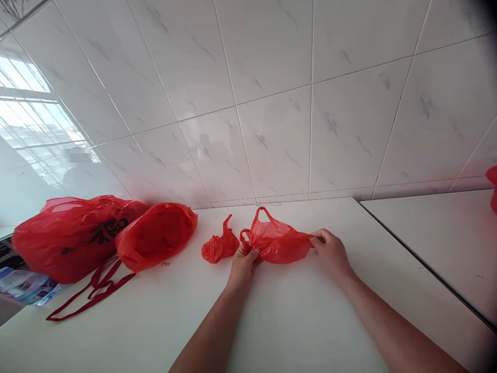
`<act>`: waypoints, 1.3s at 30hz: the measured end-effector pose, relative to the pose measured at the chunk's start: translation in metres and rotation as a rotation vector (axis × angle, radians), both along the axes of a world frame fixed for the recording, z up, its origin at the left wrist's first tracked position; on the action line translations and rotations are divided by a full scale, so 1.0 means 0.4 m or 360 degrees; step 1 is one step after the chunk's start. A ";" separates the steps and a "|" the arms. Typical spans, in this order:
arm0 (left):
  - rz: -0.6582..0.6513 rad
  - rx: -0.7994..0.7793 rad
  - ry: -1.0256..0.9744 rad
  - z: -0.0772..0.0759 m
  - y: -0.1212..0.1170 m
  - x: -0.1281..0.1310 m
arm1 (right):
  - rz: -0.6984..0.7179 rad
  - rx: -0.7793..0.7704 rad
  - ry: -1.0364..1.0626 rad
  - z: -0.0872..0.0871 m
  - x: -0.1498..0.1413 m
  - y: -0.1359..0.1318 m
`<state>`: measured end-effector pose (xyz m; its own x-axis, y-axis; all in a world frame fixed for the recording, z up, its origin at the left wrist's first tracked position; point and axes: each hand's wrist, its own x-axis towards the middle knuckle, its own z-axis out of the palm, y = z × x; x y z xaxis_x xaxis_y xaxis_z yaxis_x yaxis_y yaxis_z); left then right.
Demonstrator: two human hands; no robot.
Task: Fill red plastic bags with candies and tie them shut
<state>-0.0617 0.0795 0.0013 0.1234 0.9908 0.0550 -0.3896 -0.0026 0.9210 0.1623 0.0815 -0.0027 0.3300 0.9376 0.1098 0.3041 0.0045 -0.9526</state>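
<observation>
A thin red plastic bag [285, 246] is stretched sideways between my two hands, low over the white table [295, 321]. My left hand [244, 264] pinches it near the handle loops at its left end. At the opposite end my right hand [330, 251] grips a corner between thumb and fingers. One handle loop stands up toward the wall. Just left of my left hand lies a crumpled red plastic bag [219, 248], bunched up with one handle sticking upward.
Farther left, an open red bag [155, 238] stands beside a large full red bag [77, 233] with black print. A dark red strap [93, 300] lies before them, near plastic bottles [29, 285]. A tiled wall [272, 145] borders the back. A seam [419, 259] runs along the table's right side.
</observation>
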 end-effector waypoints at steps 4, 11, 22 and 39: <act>-0.0125 0.0000 -0.0004 0.010 -0.012 -0.011 | -0.0115 -0.0007 0.0114 0.009 0.021 -0.006; -0.0062 0.0008 0.0114 0.020 -0.022 -0.024 | -0.0250 -0.0052 0.0260 0.022 0.047 -0.017; 0.0367 0.0092 0.0317 0.030 -0.053 0.022 | -0.0121 0.0488 -0.0571 0.072 -0.068 -0.074; 0.0412 0.0288 0.0551 0.048 -0.065 0.031 | 0.0142 0.0350 -0.0642 0.012 -0.092 -0.048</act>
